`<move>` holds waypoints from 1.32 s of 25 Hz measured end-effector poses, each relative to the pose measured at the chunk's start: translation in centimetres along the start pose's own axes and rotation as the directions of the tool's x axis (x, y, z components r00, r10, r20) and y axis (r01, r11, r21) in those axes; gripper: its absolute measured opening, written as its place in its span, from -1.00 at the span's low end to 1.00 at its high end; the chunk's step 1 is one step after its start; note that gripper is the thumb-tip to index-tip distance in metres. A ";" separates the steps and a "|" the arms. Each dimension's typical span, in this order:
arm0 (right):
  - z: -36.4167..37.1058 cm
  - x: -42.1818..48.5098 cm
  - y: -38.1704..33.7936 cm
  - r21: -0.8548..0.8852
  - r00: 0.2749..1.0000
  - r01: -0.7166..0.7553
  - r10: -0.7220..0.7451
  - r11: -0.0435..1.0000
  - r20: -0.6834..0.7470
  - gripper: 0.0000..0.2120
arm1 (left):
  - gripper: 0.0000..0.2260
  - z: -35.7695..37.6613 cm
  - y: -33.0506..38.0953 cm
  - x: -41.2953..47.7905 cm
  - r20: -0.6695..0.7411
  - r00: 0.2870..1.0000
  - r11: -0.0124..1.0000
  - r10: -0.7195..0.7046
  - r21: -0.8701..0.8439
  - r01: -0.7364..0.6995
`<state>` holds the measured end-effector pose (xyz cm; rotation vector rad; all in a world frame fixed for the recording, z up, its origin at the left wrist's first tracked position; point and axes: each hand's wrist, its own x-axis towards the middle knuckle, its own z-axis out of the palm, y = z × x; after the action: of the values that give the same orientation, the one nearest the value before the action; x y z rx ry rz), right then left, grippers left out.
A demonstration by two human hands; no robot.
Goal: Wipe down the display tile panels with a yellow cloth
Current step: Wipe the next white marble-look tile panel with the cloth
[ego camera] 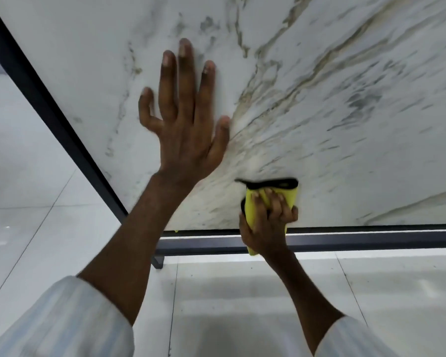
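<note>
Yellow cloth (249, 212) with a black edge, bunched up and pressed on the tile panel (332, 104), low down, just above the bottom edge. Held in the right hand (265, 228), fingers curled over the top of it, thumb tucked round the side, a bit of yellow poking out under the wrist. Left hand (188, 140) up higher and off to the left, well apart from the cloth, fingers spread wide and straight, seemingly flat on the white marble-look tile, holding nothing. Looks like a prop to lean on, or a way to keep the panel from rocking.

Step in hand, by the look of it: rubbing the lower part of this panel. Lots of tile above and to the right, not under the cloth now. No telling from here which bits are clean. Next move likely a sweep of the yellow cloth sideways or upward, with a firm push and the cloth kept flat. Care needed near the dark frame (358, 240) right below the right hand, so as not to bump knuckles. Shiny floor (242, 305) under it all.
</note>
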<state>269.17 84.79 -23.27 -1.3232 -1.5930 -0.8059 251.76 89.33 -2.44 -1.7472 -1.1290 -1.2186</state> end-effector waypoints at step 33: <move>-16.4 49.3 -2.6 -0.039 0.912 0.094 -0.102 0.995 -0.397 -0.33 | -0.36 -6.5 -1.7 24.1 -0.068 0.995 0.982 0.070 0.177 -0.057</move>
<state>268.45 89.15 28.58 -1.0148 -1.3332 -1.0791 252.17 90.29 22.54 -1.5816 -1.0941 -1.1017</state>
